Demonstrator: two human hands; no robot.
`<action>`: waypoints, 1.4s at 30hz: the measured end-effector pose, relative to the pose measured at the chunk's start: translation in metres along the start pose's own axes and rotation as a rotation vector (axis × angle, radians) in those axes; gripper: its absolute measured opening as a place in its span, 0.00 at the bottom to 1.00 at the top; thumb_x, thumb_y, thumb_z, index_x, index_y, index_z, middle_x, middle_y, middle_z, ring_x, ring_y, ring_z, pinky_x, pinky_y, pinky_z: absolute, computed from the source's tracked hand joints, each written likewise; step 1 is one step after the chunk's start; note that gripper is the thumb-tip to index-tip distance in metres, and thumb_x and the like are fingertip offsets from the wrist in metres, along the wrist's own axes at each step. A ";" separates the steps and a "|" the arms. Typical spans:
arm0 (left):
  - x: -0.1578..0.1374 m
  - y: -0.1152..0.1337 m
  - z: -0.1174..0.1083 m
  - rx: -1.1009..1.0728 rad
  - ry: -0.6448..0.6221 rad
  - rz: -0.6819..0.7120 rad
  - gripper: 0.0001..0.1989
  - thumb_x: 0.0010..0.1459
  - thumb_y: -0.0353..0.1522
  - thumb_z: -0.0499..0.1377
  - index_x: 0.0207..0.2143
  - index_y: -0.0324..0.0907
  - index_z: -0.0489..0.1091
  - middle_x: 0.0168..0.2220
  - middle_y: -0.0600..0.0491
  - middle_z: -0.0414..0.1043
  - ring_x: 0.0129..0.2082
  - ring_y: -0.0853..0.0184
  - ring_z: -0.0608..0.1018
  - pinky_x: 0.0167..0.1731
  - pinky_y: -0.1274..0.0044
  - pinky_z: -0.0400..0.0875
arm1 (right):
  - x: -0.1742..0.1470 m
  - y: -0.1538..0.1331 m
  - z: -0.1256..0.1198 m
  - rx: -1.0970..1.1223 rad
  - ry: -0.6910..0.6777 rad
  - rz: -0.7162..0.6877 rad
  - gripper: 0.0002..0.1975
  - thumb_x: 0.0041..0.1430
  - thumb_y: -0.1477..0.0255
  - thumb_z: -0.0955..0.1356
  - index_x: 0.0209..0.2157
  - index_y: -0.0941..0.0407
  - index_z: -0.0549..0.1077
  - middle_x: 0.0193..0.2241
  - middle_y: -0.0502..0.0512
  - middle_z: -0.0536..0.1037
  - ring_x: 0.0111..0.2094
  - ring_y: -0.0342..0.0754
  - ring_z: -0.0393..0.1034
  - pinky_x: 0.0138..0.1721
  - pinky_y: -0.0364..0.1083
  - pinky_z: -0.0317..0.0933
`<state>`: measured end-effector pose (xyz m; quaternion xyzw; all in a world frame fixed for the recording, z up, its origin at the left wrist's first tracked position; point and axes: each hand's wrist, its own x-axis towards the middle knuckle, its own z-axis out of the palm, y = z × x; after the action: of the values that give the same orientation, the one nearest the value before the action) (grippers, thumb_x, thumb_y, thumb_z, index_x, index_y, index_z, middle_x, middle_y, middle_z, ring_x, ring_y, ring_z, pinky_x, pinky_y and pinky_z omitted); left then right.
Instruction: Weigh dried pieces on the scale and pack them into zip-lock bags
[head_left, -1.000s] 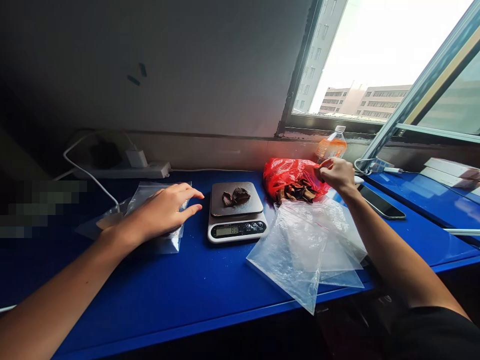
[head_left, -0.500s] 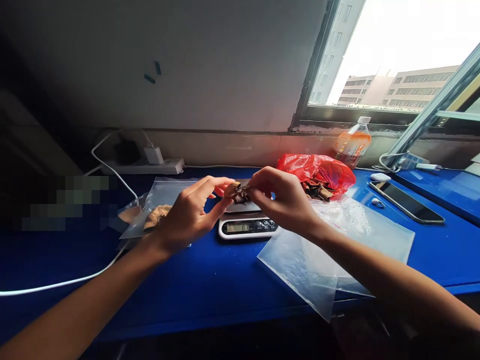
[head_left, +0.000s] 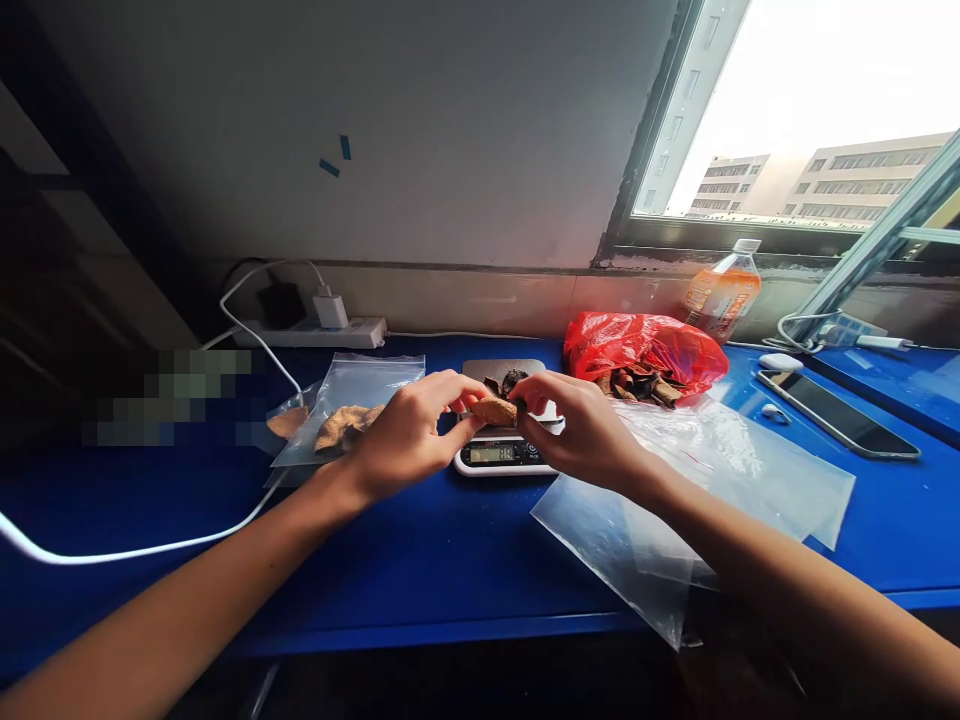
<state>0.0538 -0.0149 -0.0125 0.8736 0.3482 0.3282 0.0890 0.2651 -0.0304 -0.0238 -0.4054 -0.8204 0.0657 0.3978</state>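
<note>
In front of me, a tan, curled piece of dried peel (head_left: 495, 412) is held over a small kitchen scale (head_left: 501, 368). My left hand (head_left: 416, 425) pinches its left end between thumb and fingers. My right hand (head_left: 574, 425) is closed at its other end, fingertips pressed together. Behind the piece, dark brown dried bits (head_left: 514, 381) show at the scale's pan; whether they rest on it or are held, I cannot tell. The lit display (head_left: 492, 454) shows digits too small to read surely. Left of my left hand, tan dried pieces (head_left: 343, 428) lie at a clear zip bag (head_left: 375, 370).
A red plastic bag (head_left: 607, 335) with dark curled pieces (head_left: 645, 385) stands at the back right, before an orange-labelled bottle (head_left: 724, 295). Clear bags (head_left: 622, 540) spread under my right forearm. A phone (head_left: 840, 412) lies right; a white cable (head_left: 150, 550) crosses the left.
The view has shifted slightly. Both hands have turned the dried piece, so its long tan side now faces me, and more of the scale's pan shows behind it.
</note>
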 end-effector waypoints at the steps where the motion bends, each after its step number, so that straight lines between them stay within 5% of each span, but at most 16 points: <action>1: 0.000 -0.001 0.000 0.011 0.015 0.002 0.07 0.59 0.33 0.59 0.39 0.41 0.73 0.36 0.53 0.76 0.35 0.67 0.76 0.38 0.75 0.70 | 0.000 0.000 -0.001 0.006 0.007 -0.007 0.06 0.55 0.73 0.66 0.36 0.58 0.72 0.29 0.52 0.76 0.30 0.42 0.67 0.32 0.42 0.59; 11: -0.002 -0.008 0.001 0.107 0.031 0.107 0.06 0.59 0.31 0.59 0.38 0.40 0.73 0.34 0.54 0.75 0.36 0.66 0.77 0.37 0.76 0.70 | 0.000 0.002 -0.005 0.216 -0.052 0.067 0.10 0.58 0.71 0.66 0.40 0.60 0.74 0.26 0.51 0.76 0.27 0.40 0.66 0.29 0.41 0.58; 19: -0.006 -0.003 0.003 0.100 -0.013 0.140 0.07 0.59 0.29 0.59 0.41 0.40 0.72 0.36 0.53 0.76 0.37 0.67 0.77 0.39 0.75 0.70 | -0.001 0.000 -0.003 0.305 -0.108 0.087 0.24 0.55 0.61 0.70 0.47 0.65 0.72 0.27 0.53 0.76 0.29 0.42 0.68 0.31 0.41 0.60; 42: -0.006 -0.001 0.003 0.172 0.020 0.350 0.07 0.60 0.24 0.59 0.41 0.38 0.72 0.36 0.51 0.76 0.37 0.66 0.77 0.39 0.75 0.72 | 0.003 -0.001 -0.018 0.368 -0.382 0.144 0.17 0.52 0.66 0.72 0.42 0.60 0.73 0.30 0.50 0.74 0.30 0.41 0.65 0.30 0.40 0.59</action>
<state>0.0517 -0.0185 -0.0184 0.9219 0.2188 0.3162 -0.0480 0.2755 -0.0324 -0.0094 -0.3641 -0.8239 0.3169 0.2969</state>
